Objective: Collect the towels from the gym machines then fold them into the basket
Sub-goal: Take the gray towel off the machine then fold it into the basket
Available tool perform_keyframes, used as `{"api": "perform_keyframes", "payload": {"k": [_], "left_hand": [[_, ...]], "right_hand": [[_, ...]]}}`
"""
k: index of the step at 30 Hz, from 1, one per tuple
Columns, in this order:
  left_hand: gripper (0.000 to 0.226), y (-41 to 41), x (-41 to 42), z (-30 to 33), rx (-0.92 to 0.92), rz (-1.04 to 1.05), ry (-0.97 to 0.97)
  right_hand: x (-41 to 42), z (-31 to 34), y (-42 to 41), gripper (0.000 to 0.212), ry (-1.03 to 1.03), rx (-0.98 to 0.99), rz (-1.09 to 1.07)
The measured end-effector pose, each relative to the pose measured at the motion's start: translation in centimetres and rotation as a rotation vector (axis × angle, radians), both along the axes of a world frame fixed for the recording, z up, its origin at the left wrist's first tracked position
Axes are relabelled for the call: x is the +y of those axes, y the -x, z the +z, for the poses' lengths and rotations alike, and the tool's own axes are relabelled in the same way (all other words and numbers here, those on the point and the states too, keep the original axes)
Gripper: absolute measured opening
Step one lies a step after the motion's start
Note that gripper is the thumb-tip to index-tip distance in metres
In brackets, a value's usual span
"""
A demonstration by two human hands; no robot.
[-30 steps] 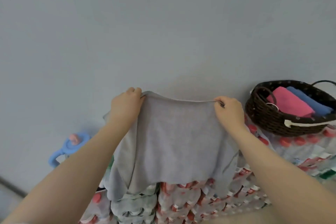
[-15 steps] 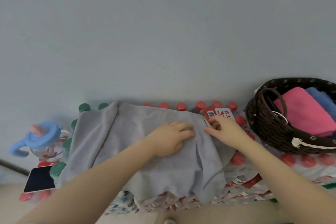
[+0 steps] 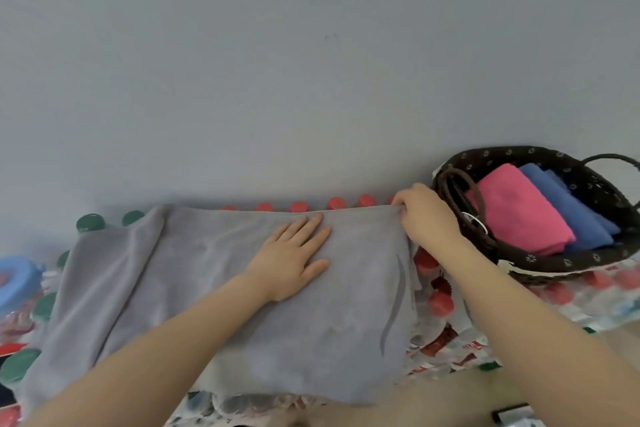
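Grey towel [image 3: 214,288] spread flat, long axis left-right, left hand [image 3: 291,258] flat on it

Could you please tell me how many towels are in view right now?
3. A grey towel lies spread over the bottles under both hands; a pink towel and a blue towel sit folded side by side in the basket. More may be hidden beneath them.

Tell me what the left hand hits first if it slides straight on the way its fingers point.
The left hand lies flat on the grey towel, fingers pointing up-right toward the wall. Going straight on, it would likely cross the towel's far edge and meet the red bottle caps first, then the wall; depth is unclear.
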State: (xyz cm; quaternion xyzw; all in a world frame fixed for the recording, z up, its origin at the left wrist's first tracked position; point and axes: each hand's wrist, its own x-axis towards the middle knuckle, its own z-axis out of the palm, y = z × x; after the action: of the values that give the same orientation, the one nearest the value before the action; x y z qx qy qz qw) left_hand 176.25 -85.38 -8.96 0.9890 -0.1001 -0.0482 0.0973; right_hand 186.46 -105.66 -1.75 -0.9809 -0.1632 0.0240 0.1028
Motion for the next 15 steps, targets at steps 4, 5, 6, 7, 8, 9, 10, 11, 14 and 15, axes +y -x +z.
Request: {"api": "perform_keyframes", "payload": {"k": [4,5,6,7,8,9,10,11,14,15], "left_hand": [[0.106,-1.6,0.8,-0.2,0.014,0.088,0.03],[0.101,-1.8,1.2,-0.1,0.024,0.104,0.06],[0.097,-1.7,1.6,0.2,0.025,0.116,0.09],[0.092,-1.3,2.2,0.4,0.019,0.126,0.112],[0.084,-0.7,2.9,0.6,0.008,0.134,0.118],[0.074,0.1,3.8,0.8,-0.006,0.15,0.12],[0.068,1.0,5.0,1.1,-0.029,0.178,0.136],[0.067,2.1,6.3,1.4,-0.073,0.212,0.156],[0.058,5.4,11.3,1.9,-0.263,0.364,0.156],[0.053,6.6,13.1,2.0,-0.319,0.435,0.144]], "right_hand": [[2.5,1.2,-1.6,0.029,0.227,-0.142,-0.087],[3.3,1.3,-1.6,0.03,0.26,-0.152,-0.105],[4.1,1.4,-1.4,0.03,0.285,-0.164,-0.107],[4.9,1.2,-1.1,0.032,0.303,-0.185,-0.081],[5.9,0.9,-0.5,0.032,0.301,-0.214,-0.024],[7.2,0.4,0.2,0.032,0.265,-0.239,0.066],[8.7,0.0,1.2,0.03,0.197,-0.242,0.176],[10.5,-0.4,2.4,0.027,0.112,-0.211,0.29],[16.8,-1.2,6.3,0.024,-0.1,-0.026,0.531],[18.9,-1.4,7.4,0.024,-0.141,0.009,0.58]]}}
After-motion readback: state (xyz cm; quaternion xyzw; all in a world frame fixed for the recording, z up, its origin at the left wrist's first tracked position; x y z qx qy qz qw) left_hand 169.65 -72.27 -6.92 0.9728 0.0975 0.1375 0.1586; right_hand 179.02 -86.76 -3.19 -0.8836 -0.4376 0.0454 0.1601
